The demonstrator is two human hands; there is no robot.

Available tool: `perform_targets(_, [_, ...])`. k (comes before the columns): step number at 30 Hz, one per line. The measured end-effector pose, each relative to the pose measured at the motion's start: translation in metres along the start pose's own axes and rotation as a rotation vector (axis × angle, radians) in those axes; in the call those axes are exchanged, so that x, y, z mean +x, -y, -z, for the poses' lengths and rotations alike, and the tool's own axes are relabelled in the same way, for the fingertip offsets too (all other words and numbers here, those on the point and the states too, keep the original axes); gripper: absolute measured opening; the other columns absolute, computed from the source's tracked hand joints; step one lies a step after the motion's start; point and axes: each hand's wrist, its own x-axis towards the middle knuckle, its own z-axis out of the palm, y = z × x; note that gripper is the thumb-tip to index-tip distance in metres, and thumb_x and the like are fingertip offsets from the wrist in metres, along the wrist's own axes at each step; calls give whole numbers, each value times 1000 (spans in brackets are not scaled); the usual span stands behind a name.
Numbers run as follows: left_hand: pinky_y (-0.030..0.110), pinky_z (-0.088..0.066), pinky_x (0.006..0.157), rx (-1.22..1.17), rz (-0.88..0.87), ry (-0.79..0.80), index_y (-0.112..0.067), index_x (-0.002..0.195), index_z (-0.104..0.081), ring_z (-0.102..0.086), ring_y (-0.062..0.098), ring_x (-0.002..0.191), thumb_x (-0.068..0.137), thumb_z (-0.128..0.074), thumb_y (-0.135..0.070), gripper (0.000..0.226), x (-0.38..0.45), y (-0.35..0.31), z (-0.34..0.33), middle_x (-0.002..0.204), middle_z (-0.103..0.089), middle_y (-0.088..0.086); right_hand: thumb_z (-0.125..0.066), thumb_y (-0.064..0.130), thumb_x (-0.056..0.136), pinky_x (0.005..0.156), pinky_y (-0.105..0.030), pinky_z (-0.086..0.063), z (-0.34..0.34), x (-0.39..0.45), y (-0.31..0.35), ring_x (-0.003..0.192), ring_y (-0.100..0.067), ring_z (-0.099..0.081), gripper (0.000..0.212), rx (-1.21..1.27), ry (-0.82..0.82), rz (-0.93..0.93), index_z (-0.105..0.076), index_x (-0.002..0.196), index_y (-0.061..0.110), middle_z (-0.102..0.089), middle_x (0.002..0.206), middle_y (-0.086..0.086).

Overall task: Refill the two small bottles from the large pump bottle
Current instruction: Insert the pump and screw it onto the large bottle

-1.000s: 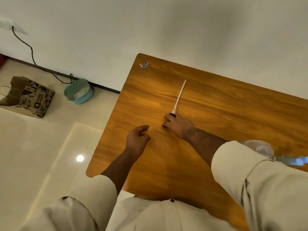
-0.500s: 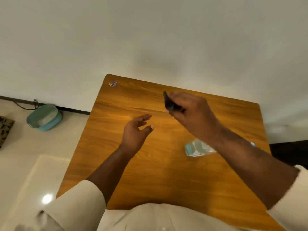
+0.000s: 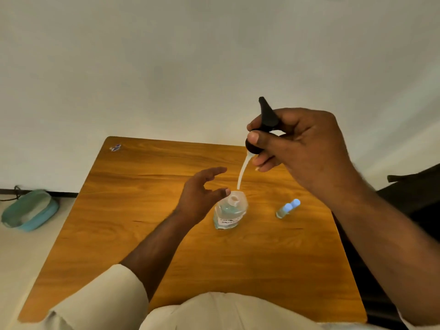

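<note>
Pump (image 3: 262, 129) tube down, nozzle up

large bottle (image 3: 229, 211): 1 | small bottles (image 3: 287, 208): 2 | pump head (image 3: 264, 126): 1 | hands (image 3: 198, 197): 2 | desk (image 3: 142, 222): 1 | teal basin (image 3: 29, 209): 1 | sticker (image 3: 115, 147): 1

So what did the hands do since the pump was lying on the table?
The right hand picked up the pump and lifted it over the open bottle, tube pointing at its neck. The left hand moved beside the bottle, still open. The table stayed put.
</note>
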Motion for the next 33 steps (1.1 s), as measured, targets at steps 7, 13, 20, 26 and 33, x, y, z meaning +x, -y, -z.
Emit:
perform_targets(7, [27, -39, 94, 212, 89, 76, -33, 132, -57, -43, 5, 123, 71, -87, -21, 69, 1, 29, -28, 140, -52, -7, -70, 12, 83, 55, -34, -60, 12, -5, -36, 59, -20, -71, 18, 119, 62, -72, -70, 101, 11, -72, 82, -3])
perform_targets(13, [28, -40, 100, 200, 167, 65, -22, 142, -50, -49, 15, 129, 68, -89, -19, 83, -3, 61, -43, 141, -56, 0, -70, 4, 82, 60, -32, -60, -4, 1, -100, 67, -22, -72, 21, 210, 255, -239, -68, 100, 14, -70, 95, -4])
perform_targets(20, [-7, -38, 72, 123, 177, 97, -66, 106, -58, -52, -27, 100, 69, -88, -14, 71, -8, 64, -40, 104, -64, -43, -72, 7, 81, 56, -27, -56, -37, 5, -170, 66, -12, -64, 26, -151, 433, -200, -68, 105, 15, -63, 98, 5])
perform_targets(26, [-5, -40, 74, 47, 222, 107, -41, 126, -56, -50, -28, 104, 67, -89, -15, 73, -4, 76, -40, 117, -62, -31, -73, 14, 80, 63, -24, -49, -39, 8, -197, 74, -5, -60, 22, -261, 542, -146, -71, 99, 24, -62, 91, 17])
perform_targets(33, [-1, -43, 76, 49, 196, 109, -26, 139, -53, -50, -19, 116, 67, -89, -20, 81, -2, 83, -39, 130, -59, -23, -76, 20, 78, 60, -11, -48, -41, -7, -220, 77, -1, -60, 28, -103, 400, -78, -69, 105, 22, -63, 95, 13])
